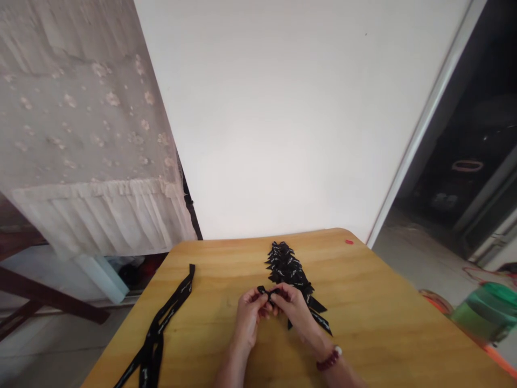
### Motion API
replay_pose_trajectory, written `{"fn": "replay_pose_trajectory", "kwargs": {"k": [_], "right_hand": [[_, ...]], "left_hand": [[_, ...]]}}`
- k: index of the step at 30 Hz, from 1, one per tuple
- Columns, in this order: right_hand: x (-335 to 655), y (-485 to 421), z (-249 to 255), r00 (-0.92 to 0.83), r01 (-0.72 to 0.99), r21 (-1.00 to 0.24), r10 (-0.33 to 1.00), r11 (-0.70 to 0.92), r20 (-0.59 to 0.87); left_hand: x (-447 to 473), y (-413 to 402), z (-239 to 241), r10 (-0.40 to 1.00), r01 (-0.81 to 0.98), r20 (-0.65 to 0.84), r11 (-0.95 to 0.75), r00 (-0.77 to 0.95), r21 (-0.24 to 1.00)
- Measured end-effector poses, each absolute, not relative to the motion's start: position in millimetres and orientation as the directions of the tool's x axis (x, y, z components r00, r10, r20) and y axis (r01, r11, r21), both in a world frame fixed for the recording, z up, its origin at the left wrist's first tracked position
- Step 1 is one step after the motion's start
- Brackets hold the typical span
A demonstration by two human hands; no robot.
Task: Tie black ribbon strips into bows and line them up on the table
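Observation:
Over the middle of the wooden table, my left hand and my right hand meet with their fingers pinched on a small black ribbon bow. Parts of the bow are hidden behind my fingers and thumbs. Just beyond my right hand lies a row of black ribbon bows with light printing, packed closely together. Some ribbon tails stick out below and to the right of my right wrist. Several long strips of black printed ribbon lie at the left of the table.
The wooden table stands against a white wall panel. A small red object is at its far right corner. On the left hangs a floral lace curtain. A green container stands on the floor to the right.

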State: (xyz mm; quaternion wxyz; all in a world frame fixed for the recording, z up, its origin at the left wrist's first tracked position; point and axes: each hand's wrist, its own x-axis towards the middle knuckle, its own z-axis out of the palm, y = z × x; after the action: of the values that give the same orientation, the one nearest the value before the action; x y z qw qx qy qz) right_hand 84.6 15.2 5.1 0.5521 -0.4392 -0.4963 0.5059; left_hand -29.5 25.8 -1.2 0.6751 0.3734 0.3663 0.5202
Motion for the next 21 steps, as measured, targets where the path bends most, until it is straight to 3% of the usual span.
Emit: {"fn": "replay_pose_trajectory", "kwargs": {"k": [5, 21], "right_hand": [[87, 16, 4, 0.039, -0.083, -0.989, 0.992, 0.123, 0.12], [81, 13, -3, 0.143, 0.01, -0.989, 0.978, 0.149, 0.149]], "left_hand": [[-25, 22, 3, 0.969, -0.457, -0.136, 0.219, 0.207, 0.862], [-17, 21, -4, 0.989, -0.433, -0.144, 0.142, 0.028, 0.89]]}}
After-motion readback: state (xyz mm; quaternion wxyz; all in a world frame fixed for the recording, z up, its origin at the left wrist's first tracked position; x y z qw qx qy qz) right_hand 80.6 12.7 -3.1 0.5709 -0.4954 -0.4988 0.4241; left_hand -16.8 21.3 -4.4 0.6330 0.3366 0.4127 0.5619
